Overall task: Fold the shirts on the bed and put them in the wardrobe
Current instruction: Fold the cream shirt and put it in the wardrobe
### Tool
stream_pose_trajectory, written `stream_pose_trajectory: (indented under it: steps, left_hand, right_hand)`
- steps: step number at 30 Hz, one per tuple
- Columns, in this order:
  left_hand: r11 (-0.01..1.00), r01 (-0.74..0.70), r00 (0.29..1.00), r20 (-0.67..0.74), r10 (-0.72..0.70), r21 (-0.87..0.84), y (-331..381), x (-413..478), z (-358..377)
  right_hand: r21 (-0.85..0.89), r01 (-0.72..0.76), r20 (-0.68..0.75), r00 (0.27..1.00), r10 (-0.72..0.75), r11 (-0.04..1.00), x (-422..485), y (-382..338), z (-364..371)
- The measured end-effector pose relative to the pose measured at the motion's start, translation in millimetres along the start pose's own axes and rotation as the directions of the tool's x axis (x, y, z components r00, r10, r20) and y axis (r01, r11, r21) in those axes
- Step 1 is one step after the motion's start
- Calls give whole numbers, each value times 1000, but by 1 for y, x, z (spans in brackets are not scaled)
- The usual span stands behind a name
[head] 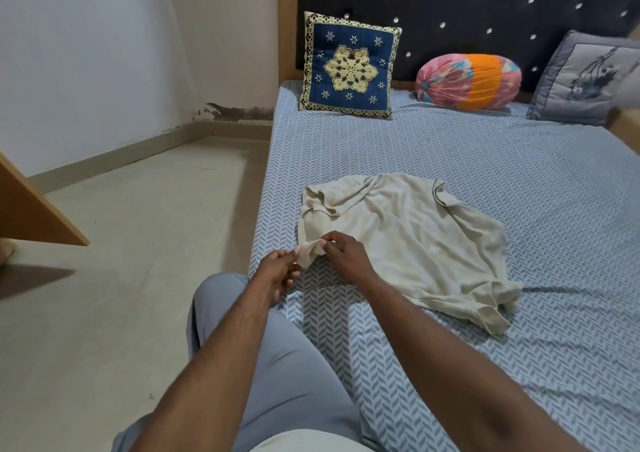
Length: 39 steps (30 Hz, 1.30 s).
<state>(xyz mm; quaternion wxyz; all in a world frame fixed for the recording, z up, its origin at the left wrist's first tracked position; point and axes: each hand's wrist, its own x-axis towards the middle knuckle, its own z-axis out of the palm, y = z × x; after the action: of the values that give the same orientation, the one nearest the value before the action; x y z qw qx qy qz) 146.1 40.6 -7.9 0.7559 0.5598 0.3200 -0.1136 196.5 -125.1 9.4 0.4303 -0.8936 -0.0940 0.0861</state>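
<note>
At the near edge of the bed (485, 160), the left hand (278, 271) and right hand (346, 255) both pinch one bunched corner of a cream shirt (415, 243), fingertips and thumbs closed on the cloth and lifting it slightly. Beyond that corner the shirt lies rumpled and spread on the sheet, with no neat fold in it. Folding looks barely begun: the corner is being sorted out first. Only this shirt shows, and no wardrobe is in view, so folding and putting away both remain. Three cushions (349, 67) sit by the headboard.
</note>
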Motion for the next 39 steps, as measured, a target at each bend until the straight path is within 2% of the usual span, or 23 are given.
stream_pose_trajectory:
  steps: [4,9,12,15,17,20,25,27,31,33,36,39]
  left_hand:
    - [994,-102,995,-2,102,-48,4,-4,0]
    - [981,-190,978,82,191,-25,8,-13,0]
    - [961,-276,960,35,277,-35,12,-13,-3]
    - [928,-371,929,-15,371,-37,23,-10,-9]
    - [910,-414,910,-33,414,-9,32,-8,-14]
    - [865,-491,870,3,494,104,46,-2,-25]
    - [734,-515,841,94,533,443,62,9,-46]
    - [656,-510,829,116,547,557,67,11,-50]
    - [370,-504,759,196,621,780,68,6,-49]
    - [259,-505,730,247,638,823,66,4,-46]
    - [166,-482,711,273,648,860,63,4,-46]
    - [136,-422,725,244,644,896,63,0,-46]
  right_hand:
    - [0,-4,11,1000,4,1000,1,-1,-3]
    - [-16,-1,15,1000,1,1000,0,-3,-1]
    - [-54,-8,24,1000,10,999,-1,-5,-1]
    - [-66,-14,127,992,22,998,-11,2,-6]
    - [-188,5,169,985,27,982,-21,16,-10]
    - [-432,0,74,997,35,902,-43,48,-19]
    - [-612,-173,-236,971,31,772,-87,111,-62]
    - [-637,-242,-304,951,50,732,-101,132,-85]
    - [-624,-276,-271,954,128,731,-120,149,-119]
    - [-609,-254,-225,964,144,751,-124,147,-124]
    - [-616,-222,-159,975,156,756,-122,139,-122]
    - [-612,-245,-144,969,199,752,-114,132,-118]
